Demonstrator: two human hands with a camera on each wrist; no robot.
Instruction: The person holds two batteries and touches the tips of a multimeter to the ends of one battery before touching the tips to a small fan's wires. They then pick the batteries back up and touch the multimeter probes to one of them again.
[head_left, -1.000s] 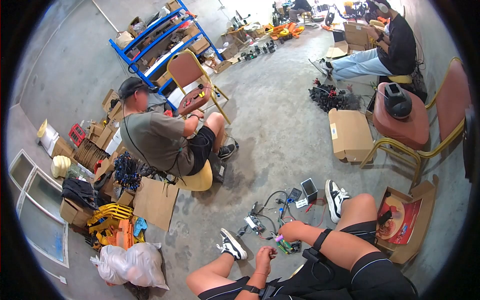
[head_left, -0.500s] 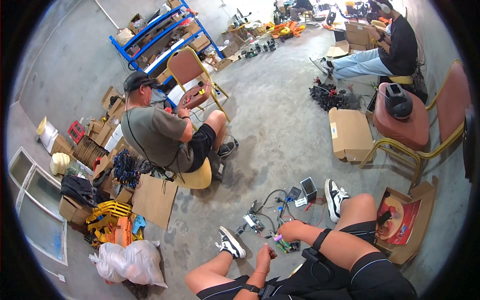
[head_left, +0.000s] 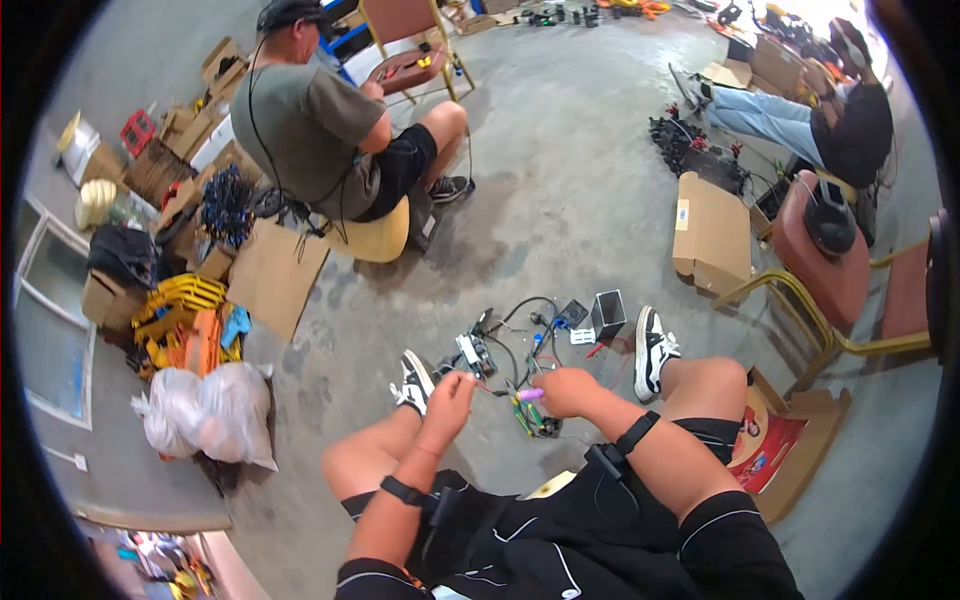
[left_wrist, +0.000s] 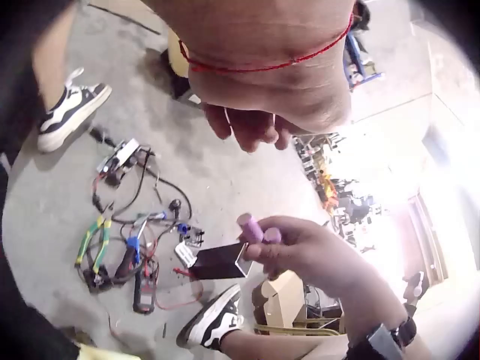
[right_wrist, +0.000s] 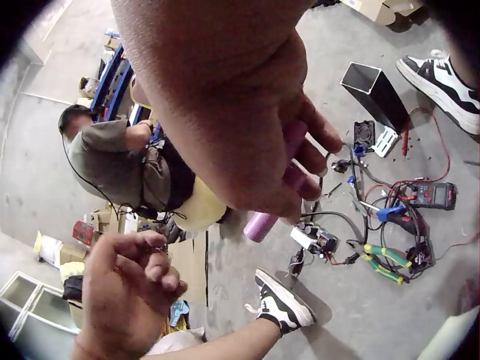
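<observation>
My right hand [head_left: 568,392] grips purple cylinders [right_wrist: 260,225] with curled fingers; in the left wrist view two cylinder ends [left_wrist: 251,227] stick out past the thumb. To its left, apart from it, my left hand [head_left: 447,410] hangs with curled fingers. In the right wrist view a small shiny spot shows at the fingertips of the left hand [right_wrist: 127,292], too small to tell what it is. On the floor beyond lie green-and-yellow pliers [right_wrist: 386,259], a multimeter [right_wrist: 429,195], tangled cables and a silver-and-black device [head_left: 473,355].
A black rectangular tube [head_left: 608,315] stands near the right shoe [head_left: 655,355]. An open box [head_left: 800,450] is beside the right leg. Two people sit farther off, left and right. Chairs, flat cardboard [head_left: 280,275], plastic bags [head_left: 210,405] and orange parts surround the floor area.
The head view has tilted down and shifted, so the floor items appear higher. My left hand has risen and moved left, farther from the right hand, which keeps its grip on the purple cylinders.
</observation>
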